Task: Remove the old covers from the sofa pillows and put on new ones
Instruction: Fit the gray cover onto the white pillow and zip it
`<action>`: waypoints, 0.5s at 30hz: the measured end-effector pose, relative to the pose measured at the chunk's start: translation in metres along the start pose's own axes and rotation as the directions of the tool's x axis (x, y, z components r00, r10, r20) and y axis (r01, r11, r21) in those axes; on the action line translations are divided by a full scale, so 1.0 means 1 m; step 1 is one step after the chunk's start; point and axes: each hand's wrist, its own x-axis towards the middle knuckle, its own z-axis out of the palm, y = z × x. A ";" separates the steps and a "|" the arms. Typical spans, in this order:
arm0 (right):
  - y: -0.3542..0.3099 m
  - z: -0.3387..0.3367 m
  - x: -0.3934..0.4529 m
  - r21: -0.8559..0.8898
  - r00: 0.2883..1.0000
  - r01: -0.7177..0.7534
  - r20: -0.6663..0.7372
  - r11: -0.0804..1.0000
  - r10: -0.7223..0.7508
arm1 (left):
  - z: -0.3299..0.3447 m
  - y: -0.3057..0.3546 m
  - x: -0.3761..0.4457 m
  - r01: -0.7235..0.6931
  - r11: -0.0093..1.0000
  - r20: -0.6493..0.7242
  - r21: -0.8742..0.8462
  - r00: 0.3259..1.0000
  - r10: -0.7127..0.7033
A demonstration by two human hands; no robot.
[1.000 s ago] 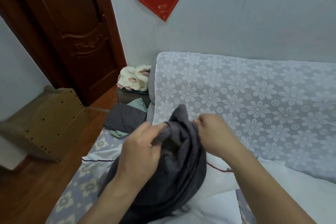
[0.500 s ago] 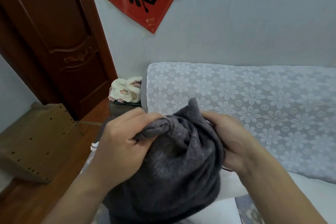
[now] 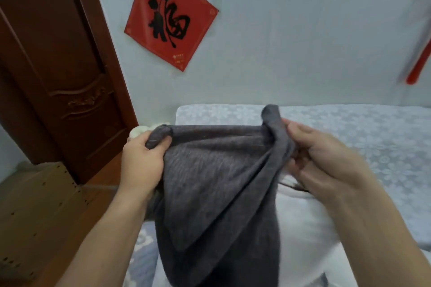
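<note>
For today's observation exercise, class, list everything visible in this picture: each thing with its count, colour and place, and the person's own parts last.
Pillow cover: one, dark grey, held up in the middle, top edge stretched between both hands.
White pillow: one, lying behind and below the cover.
Sofa: one, pale floral throw, along the wall.
Wall hanging: one, red square with a black character, upper wall.
Door: one, dark brown wood, left.
Wooden stand: one, light brown, lower left.
Left hand: one, gripping the cover's left corner.
Right hand: one, pinching the cover's right corner.
</note>
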 end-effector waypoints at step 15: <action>0.021 -0.085 -0.026 -0.328 0.933 -0.349 -0.212 0.878 0.291 | 0.031 -0.022 -0.045 -0.013 0.996 -0.023 0.088 1.000 0.015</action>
